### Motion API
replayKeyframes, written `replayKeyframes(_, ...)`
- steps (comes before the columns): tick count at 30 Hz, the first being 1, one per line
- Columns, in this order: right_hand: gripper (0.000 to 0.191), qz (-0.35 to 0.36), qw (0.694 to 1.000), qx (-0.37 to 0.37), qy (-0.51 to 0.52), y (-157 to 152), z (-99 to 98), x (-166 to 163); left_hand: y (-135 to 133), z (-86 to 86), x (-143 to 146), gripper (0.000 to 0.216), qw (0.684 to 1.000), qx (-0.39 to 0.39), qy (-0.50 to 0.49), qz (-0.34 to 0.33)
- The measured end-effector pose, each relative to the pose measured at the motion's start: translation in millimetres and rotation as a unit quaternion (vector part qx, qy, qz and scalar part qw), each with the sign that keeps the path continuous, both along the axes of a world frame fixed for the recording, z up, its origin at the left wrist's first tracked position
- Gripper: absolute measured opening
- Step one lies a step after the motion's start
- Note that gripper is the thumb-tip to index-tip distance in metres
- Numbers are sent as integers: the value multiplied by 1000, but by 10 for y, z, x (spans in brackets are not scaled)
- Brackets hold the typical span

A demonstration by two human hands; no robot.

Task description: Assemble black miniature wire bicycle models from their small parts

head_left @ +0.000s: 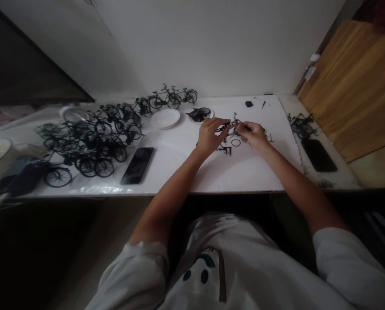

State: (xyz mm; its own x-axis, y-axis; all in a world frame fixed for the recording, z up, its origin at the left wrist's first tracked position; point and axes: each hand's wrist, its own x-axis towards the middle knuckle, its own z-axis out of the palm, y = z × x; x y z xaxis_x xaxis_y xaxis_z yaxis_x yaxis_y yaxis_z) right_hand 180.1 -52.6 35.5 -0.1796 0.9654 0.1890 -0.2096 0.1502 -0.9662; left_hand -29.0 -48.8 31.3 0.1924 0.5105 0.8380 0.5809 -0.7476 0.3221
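Both of my hands meet over the white board, with a small dark model bicycle part (235,116) between them. Its thin handlebar-like end sticks up past the fingertips. My left hand (209,134) pinches it from the left, thumb and fingers brought together. From the right, my right hand (253,134) closes its thumb and fingers on the same piece. Below them a loose little wheel (235,142) and a dark bicycle piece (226,150) lie on the board. The fingers hide much of the held part.
Many finished-looking model bicycles (92,142) crowd the left. A white plate (165,118) and a second plate with dark parts (200,114) stand behind. One phone (137,165) lies left, another phone (318,155) right. A small black block (249,104) sits far back.
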Motion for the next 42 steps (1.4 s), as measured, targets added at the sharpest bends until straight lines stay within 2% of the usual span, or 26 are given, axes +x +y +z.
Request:
replayKeyframes(6, 67, -11, 1000, 2, -16, -19, 21, -15, 21, -47, -9, 28, 1000, 9, 9, 17)
replayKeyframes(14, 69, -14, 1000, 11, -24, -52, 78, -15, -28, 3, 17, 28, 1000, 28, -4, 4)
replayKeyframes(22, 73, -62, 997, 19, -35, -57, 70, -34, -34, 9, 13, 29, 1000, 13, -8, -6)
replayKeyframes(34, 63, -64, 993, 63, -73, -66, 53, 0, -33, -4, 13, 30, 1000, 19, -14, -9)
replayKeyframes(42, 74, -89, 989, 53, -101, -99, 109, -29, -22, -20, -7, 29, 1000, 16, -17, -17)
